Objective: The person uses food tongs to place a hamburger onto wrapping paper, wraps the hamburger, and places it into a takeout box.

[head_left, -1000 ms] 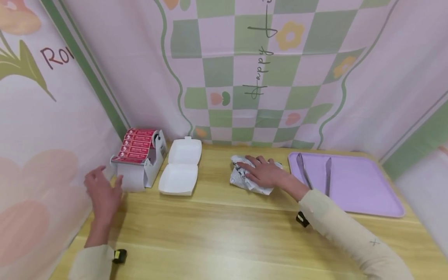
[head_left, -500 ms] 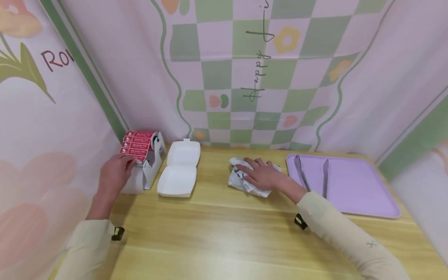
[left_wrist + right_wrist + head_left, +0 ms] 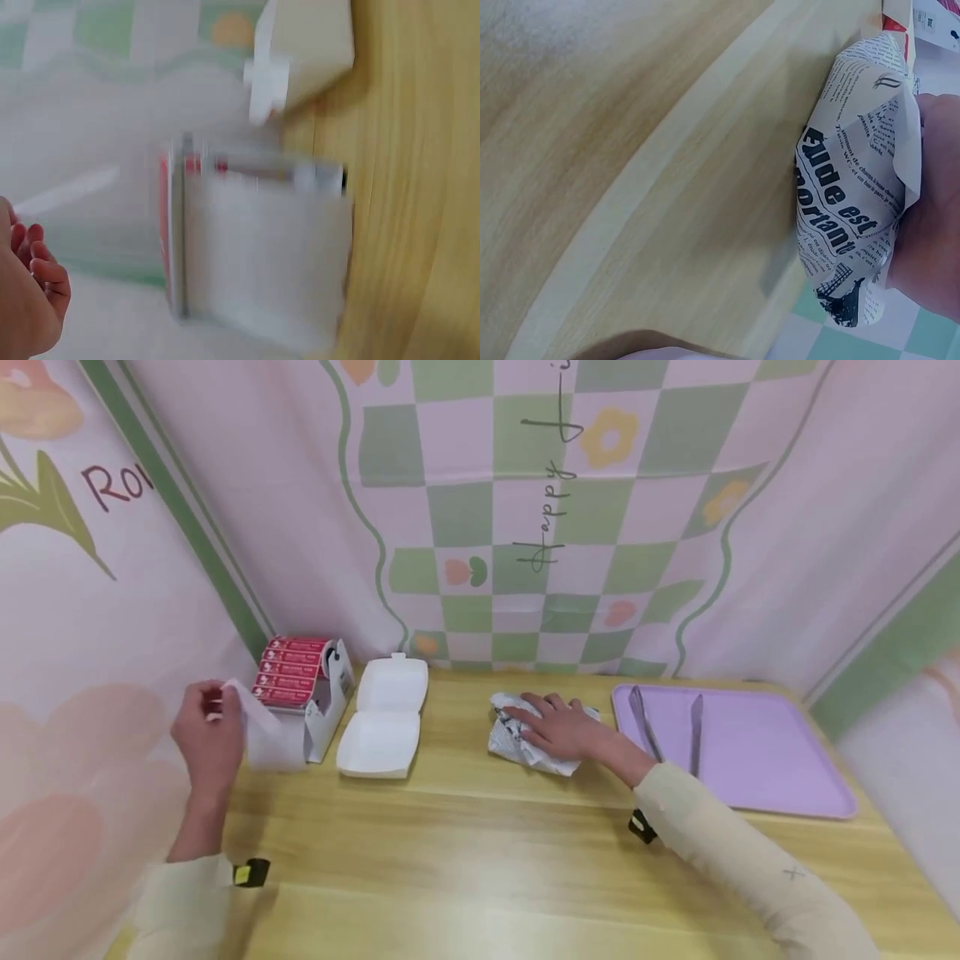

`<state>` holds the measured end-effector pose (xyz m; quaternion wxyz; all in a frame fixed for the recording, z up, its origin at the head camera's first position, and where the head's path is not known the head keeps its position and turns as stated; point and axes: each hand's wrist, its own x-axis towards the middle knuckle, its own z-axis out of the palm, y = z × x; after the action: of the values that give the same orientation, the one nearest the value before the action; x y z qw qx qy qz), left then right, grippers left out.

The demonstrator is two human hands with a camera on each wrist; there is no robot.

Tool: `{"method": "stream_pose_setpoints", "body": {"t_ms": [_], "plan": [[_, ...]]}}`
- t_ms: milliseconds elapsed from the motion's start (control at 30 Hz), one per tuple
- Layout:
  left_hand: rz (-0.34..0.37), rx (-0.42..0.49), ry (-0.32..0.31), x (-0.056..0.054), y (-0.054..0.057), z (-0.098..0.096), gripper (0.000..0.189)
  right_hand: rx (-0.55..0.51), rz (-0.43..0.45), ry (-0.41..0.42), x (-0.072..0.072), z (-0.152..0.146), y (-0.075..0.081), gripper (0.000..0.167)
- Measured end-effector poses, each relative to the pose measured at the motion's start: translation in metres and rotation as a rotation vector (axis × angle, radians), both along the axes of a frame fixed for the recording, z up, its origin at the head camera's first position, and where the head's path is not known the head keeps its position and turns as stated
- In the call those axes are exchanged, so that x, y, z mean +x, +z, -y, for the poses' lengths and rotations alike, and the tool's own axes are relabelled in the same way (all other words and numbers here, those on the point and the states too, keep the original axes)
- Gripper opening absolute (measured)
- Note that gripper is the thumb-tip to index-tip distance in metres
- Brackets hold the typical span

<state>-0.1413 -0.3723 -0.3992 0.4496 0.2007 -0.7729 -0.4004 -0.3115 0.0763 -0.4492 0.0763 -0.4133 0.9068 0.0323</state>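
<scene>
My left hand [image 3: 210, 735], raised at the left, pinches a pale label [image 3: 255, 708] by one end between thumb and fingertips. The label stretches toward the dispenser and is blurred; in the left wrist view it is a thin white strip [image 3: 71, 190]. Just right of that hand stands the white label dispenser [image 3: 324, 727], loaded with a roll of red printed labels [image 3: 288, 672]. My right hand [image 3: 562, 731] lies with spread fingers on top of a package wrapped in newspaper-print paper [image 3: 517, 752]. The right wrist view shows the folded paper's bold lettering [image 3: 840, 195] beside the hand.
An open white takeaway box [image 3: 382, 739] sits between the dispenser and the package. On the right, a purple tray [image 3: 772, 760] carries metal tongs [image 3: 647, 722] and a knife-like metal utensil [image 3: 697, 735]. Patterned curtains [image 3: 525, 527] border the wooden table [image 3: 450, 860].
My left hand reached the dispenser's front, took hold of a label and drew back to the left with it. My right hand has stayed on the wrapped package.
</scene>
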Motion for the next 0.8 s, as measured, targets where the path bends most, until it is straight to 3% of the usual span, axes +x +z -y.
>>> {"method": "stream_pose_setpoints", "body": {"t_ms": [100,167,233,400,500,600,700,800], "plan": [[-0.062,-0.250,-0.137,-0.003,-0.005,-0.039,0.011,-0.031,0.027,-0.001,0.000,-0.004,0.003,0.055],[-0.060,-0.398,-0.252,-0.007,-0.012,-0.068,0.010,-0.036,0.041,0.006,0.000,-0.005,0.005,0.056],[-0.011,-0.472,-0.359,-0.010,-0.018,-0.101,0.009,-0.037,0.058,0.016,0.000,-0.005,0.007,0.058],[0.163,-0.434,-0.650,-0.020,-0.032,-0.178,0.016,-0.055,0.099,0.032,0.000,-0.008,0.011,0.067],[0.209,-0.374,-0.780,-0.024,-0.043,-0.212,0.020,-0.071,0.121,0.033,0.000,-0.010,0.011,0.068],[0.194,-0.348,-0.808,-0.028,-0.052,-0.234,0.020,-0.070,0.138,0.030,0.002,-0.010,0.011,0.066],[0.165,-0.349,-0.739,-0.032,-0.057,-0.249,0.021,-0.064,0.146,0.024,0.002,-0.009,0.012,0.065],[0.192,-0.308,-0.677,-0.034,-0.062,-0.260,0.027,-0.062,0.143,0.021,0.002,-0.009,0.013,0.065]]}}
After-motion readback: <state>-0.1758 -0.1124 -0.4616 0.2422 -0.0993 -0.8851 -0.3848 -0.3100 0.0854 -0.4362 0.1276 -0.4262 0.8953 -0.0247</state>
